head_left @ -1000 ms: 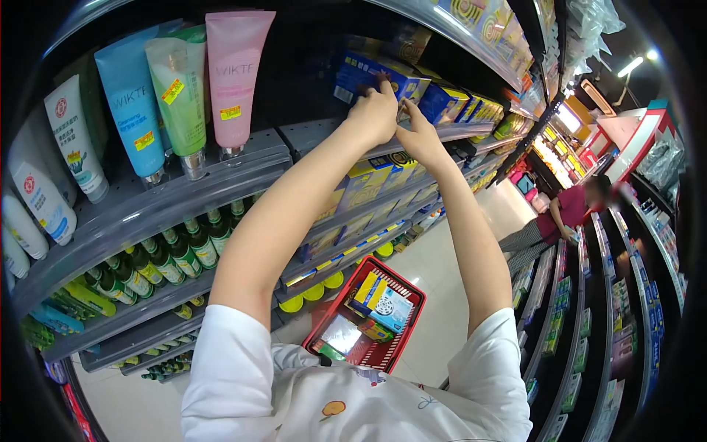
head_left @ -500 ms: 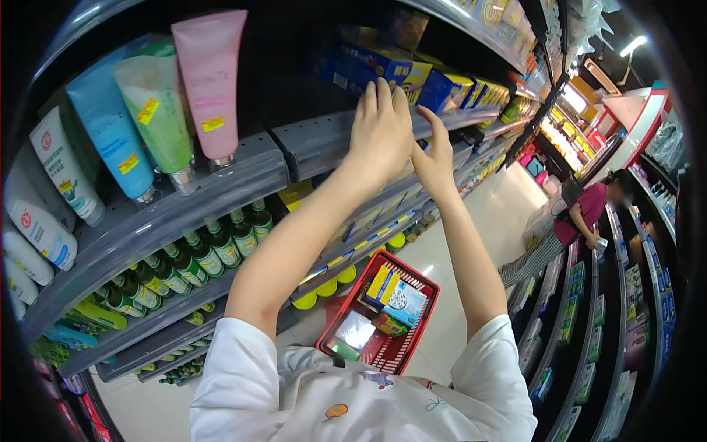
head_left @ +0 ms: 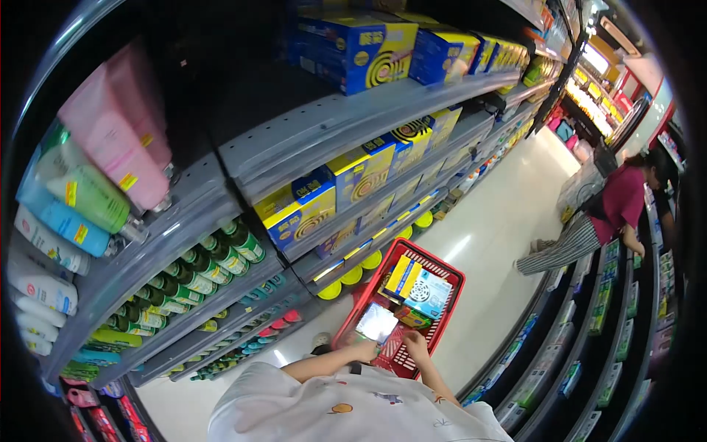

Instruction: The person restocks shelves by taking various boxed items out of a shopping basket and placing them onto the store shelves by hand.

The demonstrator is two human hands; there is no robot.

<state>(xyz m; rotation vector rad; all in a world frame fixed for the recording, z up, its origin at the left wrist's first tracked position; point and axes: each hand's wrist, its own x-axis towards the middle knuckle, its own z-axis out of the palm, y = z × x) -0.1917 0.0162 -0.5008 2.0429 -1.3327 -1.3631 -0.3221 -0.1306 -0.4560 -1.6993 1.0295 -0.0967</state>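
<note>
The left hand (head_left: 362,351) reaches toward 2 o'clock and the right hand (head_left: 416,345) toward 11 o'clock, well apart, at the near side of the red basket (head_left: 451,308), itself just below and right of centre. Whether either hand's fingers are closed on anything cannot be told. Inside lie a yellow-and-blue box (head_left: 403,276), a light-blue box (head_left: 430,292) with a circular pattern, and a pack (head_left: 377,323) whose print is lost in glare. At 12 o'clock, spiral-marked boxes (head_left: 380,62) bear Chinese characters; at 10 o'clock, the pink tubes' (head_left: 120,140) lettering is blurred.
</note>
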